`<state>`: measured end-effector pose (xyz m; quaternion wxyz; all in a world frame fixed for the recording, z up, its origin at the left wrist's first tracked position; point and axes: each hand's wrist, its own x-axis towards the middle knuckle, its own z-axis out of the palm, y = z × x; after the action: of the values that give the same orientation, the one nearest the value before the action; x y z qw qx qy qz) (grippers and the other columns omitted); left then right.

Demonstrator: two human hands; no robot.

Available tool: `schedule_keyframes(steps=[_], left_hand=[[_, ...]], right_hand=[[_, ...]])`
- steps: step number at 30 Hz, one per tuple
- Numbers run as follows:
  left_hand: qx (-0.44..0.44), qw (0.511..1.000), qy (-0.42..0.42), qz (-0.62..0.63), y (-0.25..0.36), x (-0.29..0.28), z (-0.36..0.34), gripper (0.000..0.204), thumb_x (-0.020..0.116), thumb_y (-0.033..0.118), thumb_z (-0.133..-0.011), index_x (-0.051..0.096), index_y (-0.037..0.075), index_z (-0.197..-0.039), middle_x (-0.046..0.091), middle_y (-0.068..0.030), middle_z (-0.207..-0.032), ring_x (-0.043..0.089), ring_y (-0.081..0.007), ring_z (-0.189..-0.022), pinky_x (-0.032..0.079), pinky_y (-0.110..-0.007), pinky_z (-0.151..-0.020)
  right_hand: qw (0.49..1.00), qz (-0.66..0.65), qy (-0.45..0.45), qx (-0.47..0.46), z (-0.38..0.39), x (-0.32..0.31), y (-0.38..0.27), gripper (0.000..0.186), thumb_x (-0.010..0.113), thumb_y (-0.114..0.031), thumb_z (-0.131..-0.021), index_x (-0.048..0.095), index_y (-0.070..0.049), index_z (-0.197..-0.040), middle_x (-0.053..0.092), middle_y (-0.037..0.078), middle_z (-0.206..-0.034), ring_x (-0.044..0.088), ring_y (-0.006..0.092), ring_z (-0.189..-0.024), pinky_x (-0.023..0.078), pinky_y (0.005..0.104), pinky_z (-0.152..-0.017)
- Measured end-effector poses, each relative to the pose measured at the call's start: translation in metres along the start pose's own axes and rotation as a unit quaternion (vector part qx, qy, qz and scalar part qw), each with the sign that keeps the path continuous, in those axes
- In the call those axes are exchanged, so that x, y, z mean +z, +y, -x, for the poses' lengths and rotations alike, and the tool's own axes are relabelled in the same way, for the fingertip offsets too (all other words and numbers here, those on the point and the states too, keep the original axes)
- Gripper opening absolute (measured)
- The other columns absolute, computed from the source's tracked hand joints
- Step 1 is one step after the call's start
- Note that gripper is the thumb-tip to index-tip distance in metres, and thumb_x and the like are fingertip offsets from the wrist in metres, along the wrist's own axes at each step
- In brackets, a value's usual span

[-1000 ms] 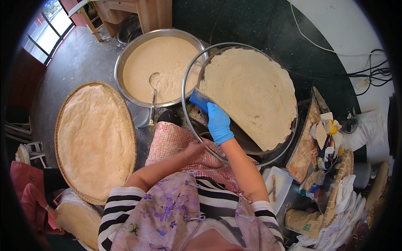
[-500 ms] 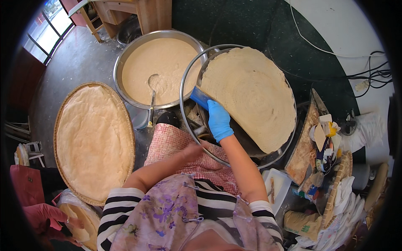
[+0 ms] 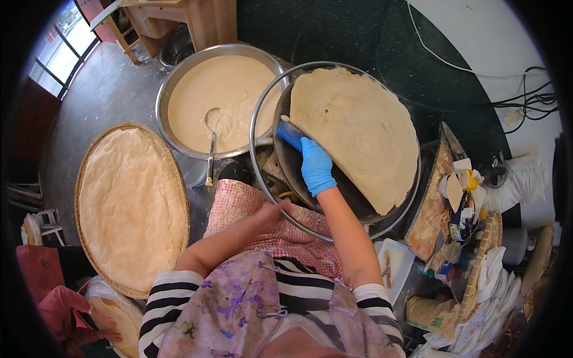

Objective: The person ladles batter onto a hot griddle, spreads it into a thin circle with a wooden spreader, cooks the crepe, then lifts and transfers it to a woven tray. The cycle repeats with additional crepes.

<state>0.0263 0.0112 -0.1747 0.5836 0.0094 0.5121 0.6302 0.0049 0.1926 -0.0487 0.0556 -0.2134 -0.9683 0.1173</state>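
My right hand (image 3: 316, 167), in a blue glove, is closed around a blue-handled scraper (image 3: 290, 135). The scraper's far end meets the left edge of a large, thin, beige flatbread (image 3: 364, 131). This sheet lies on a dark round griddle (image 3: 285, 156), whose surface shows along the sheet's straight left side. A metal ring (image 3: 253, 122) surrounds the griddle. My bare left hand (image 3: 270, 216) is over the ring's near left side, above the pink checked cloth (image 3: 233, 206) on my lap. Motion smears its fingers, so its grip is unclear.
Left of the griddle stands a wide metal basin (image 3: 164, 119) of batter with a ladle (image 3: 211, 158) in it. An oval woven tray (image 3: 80, 230) bears stacked pale sheets. A co-worker's hand (image 3: 106, 325) is at lower left. Clutter and a white bin (image 3: 403, 256) sit right.
My right hand and the scraper have shifted slightly right relative to the ring, and more bare griddle shows at the sheet's left edge. The whole view has moved a little.
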Motion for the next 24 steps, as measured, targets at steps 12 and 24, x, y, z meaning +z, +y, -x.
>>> schedule_keyframes(steps=[12,24], left_hand=[[-0.134,0.99,0.039,0.025,-0.046,0.022,0.012,0.026,0.053,0.032,-0.09,0.055,0.005,-0.092,0.055,-0.0058,-0.073,0.053,-0.0174,-0.061,0.041,-0.031,-0.051],[0.084,0.984,0.155,0.007,0.032,-0.041,-0.013,0.024,0.044,0.025,-0.092,0.056,0.005,-0.085,0.058,-0.007,-0.076,0.056,-0.0179,-0.071,0.046,-0.028,-0.064]], right_hand=[[0.981,0.049,0.188,-0.009,-0.022,0.009,0.045,0.017,0.046,-0.012,-0.085,0.056,-0.002,-0.094,0.059,0.019,-0.098,0.058,0.0345,-0.09,0.047,0.0435,-0.078],[0.982,0.078,0.165,0.045,-0.051,0.01,0.073,0.021,0.046,-0.012,-0.087,0.056,-0.002,-0.102,0.059,0.019,-0.103,0.058,0.0343,-0.093,0.046,0.0429,-0.081]])
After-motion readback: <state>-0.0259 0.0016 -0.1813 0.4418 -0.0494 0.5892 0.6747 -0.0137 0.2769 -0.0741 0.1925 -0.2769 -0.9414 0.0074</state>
